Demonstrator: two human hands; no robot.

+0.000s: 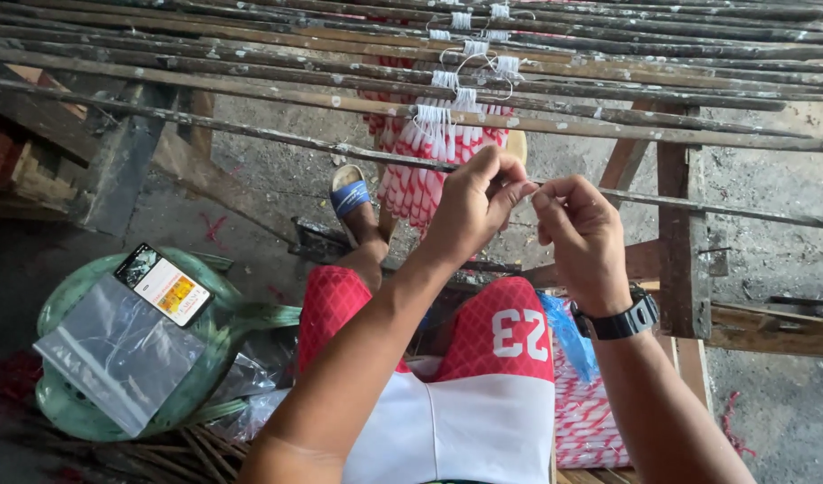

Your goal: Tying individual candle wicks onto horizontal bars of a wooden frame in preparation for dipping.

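My left hand [472,204] and my right hand [583,235] are raised close together just under a thin wooden rod [250,133]. Their fingertips pinch something small between them, probably a thin thread, too fine to make out. Right behind my left hand hangs a bundle of red-and-white striped pieces [425,170] with white ties, looped over the rod. More white ties [469,49] sit on rods farther back. A black watch [622,321] is on my right wrist.
A rack of paint-flecked wooden rods [608,67] spans the top. A green plastic stool [210,354] at the left carries a phone [163,285] and a clear plastic bag [116,354]. More red-and-white material [586,417] and a blue bag [568,336] lie by my right thigh.
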